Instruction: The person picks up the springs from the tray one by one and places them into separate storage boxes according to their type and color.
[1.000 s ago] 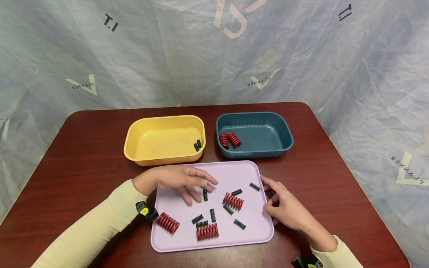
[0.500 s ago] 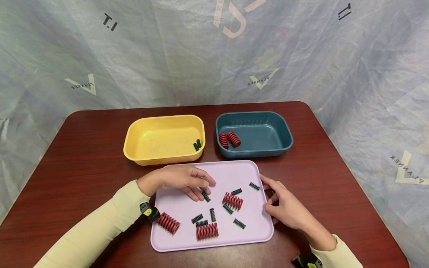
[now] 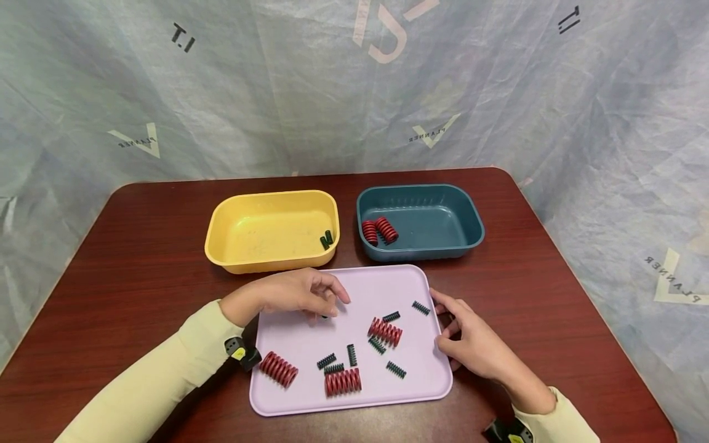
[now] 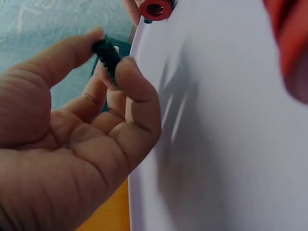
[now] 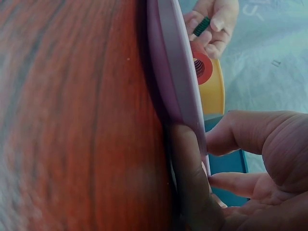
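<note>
My left hand [image 3: 296, 292] is over the back left of the lilac tray [image 3: 365, 280], pinching a small dark green coil spring [image 4: 109, 57] between thumb and fingers, raised above the tray surface. At the tray's right edge, my right hand [image 3: 476, 344] grips the rim, with a finger [image 5: 188, 154] along the outer side. Three large red springs lie on the tray: one at the left [image 3: 279, 369], one near the front [image 3: 342, 383], and one right of centre [image 3: 385, 332]. Several small green springs are scattered between them, including one [image 3: 421, 307] near the right hand.
Behind the tray stand a yellow bin [image 3: 266, 267] with small green springs in its right corner and a dark teal bin [image 3: 426, 253] holding red springs at its left. All sit on a reddish-brown wooden table [image 3: 144, 246], with a grey printed sheet [image 3: 288, 92] hanging behind.
My left hand has picked up the green spring from the tray, first tipping it askew, and drawn it slightly back and left. The right hand stays at the tray's edge.
</note>
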Action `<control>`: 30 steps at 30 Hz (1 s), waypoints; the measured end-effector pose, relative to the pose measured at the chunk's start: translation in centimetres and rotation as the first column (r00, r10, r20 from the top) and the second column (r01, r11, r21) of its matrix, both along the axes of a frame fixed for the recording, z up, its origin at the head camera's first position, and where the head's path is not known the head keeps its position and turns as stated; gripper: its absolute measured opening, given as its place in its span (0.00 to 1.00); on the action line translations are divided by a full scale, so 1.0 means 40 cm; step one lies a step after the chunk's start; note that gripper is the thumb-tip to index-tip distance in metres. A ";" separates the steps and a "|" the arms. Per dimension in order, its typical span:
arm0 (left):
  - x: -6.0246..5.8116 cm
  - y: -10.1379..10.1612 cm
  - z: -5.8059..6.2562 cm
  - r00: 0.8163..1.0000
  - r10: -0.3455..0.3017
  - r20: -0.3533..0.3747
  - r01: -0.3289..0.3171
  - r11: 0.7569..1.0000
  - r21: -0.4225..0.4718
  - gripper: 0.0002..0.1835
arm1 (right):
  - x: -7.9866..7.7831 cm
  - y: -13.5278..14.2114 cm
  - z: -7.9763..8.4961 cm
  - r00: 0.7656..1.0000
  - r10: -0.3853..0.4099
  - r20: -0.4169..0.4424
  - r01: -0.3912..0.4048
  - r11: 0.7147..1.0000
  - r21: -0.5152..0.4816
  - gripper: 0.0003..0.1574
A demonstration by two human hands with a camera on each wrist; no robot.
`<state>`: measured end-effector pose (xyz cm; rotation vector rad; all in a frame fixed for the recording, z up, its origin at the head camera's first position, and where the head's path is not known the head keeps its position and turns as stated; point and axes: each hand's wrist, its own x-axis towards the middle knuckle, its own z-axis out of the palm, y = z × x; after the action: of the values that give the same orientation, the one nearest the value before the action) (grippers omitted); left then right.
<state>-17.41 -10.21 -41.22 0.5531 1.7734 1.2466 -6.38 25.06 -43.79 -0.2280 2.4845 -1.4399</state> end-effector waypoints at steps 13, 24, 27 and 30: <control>0.001 -0.009 0.038 0.998 0.013 0.058 -0.021 0.992 0.123 0.27 | 0.000 -0.001 -0.001 1.000 0.005 -0.005 -0.005 1.000 0.004 0.51; -0.024 -0.047 0.088 0.991 0.078 0.108 -0.097 0.978 0.183 0.26 | 0.000 0.000 -0.003 1.000 0.009 -0.014 -0.009 1.000 -0.001 0.51; -0.032 -0.059 0.101 0.990 0.099 0.104 -0.117 0.977 0.178 0.26 | 0.000 0.000 -0.003 1.000 0.008 -0.012 -0.008 1.000 0.001 0.51; -0.043 -0.070 0.111 0.988 0.116 0.101 -0.132 0.976 0.173 0.25 | 0.000 0.000 -0.002 1.000 0.005 -0.011 -0.005 1.000 0.004 0.51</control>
<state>-19.12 -13.01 -36.78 0.4848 1.6513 1.5050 -6.37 25.05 -43.87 -0.2418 2.4939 -1.4352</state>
